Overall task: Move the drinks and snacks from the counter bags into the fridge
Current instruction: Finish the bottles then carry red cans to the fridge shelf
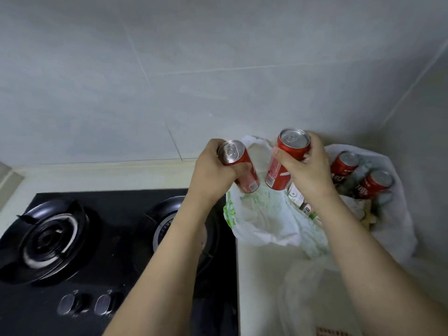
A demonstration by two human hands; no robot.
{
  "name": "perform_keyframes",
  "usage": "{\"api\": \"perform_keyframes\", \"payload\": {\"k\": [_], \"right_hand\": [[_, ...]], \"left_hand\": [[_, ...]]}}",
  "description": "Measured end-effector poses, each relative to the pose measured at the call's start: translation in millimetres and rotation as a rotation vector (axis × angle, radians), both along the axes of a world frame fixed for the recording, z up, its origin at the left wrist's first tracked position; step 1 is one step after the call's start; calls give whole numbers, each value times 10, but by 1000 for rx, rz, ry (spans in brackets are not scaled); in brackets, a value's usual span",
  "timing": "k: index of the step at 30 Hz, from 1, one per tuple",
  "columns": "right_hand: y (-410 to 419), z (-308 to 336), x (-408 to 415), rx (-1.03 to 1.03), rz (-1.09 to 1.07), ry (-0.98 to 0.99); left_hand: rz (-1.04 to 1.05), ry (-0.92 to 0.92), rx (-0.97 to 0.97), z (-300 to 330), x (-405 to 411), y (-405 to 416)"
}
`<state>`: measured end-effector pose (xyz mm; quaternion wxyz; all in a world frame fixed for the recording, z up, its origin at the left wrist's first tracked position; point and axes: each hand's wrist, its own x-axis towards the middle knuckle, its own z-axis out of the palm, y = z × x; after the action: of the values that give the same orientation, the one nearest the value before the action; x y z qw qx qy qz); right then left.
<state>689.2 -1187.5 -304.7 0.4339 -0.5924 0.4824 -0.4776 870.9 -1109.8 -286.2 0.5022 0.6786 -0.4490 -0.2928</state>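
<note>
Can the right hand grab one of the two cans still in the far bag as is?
Probably not as is. The right hand already grips a red can. The two cans lie uncovered in the open white bag, just beside it, so the path looks free once the hand is emptied.

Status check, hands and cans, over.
Left hand grips one red soda can; right hand another. Two red cans remain in white plastic bag. Nothing blocking.

You hold two cans of glossy red metal (247, 173) (281, 166) — their tops are bare, shiny silver. The bags (266, 221) under them are thin, crinkled plastic, half see-through. The stove (116, 238) is smooth black glass, glossy — the wall tiles (169, 69) look matt grey.
</note>
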Motion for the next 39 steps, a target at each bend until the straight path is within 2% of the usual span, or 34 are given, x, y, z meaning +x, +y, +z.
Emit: {"api": "perform_keyframes", "payload": {"k": [7,15,22,30,39], "right_hand": [[593,589,65,-13,135,-215],[1072,990,278,-78,282,-307],[1379,1159,483,-41,453,-378],[1709,998,774,21,664,-383],[2297,1021,1082,-10,851,-420]], "left_hand": [[94,208,-280,532,-54,665],[209,227,-447,876,-27,1327],[460,149,-484,1013,-38,1837],[821,-13,-454,1007,-95,2403],[989,-99,-470,1071,-105,3146]]}}
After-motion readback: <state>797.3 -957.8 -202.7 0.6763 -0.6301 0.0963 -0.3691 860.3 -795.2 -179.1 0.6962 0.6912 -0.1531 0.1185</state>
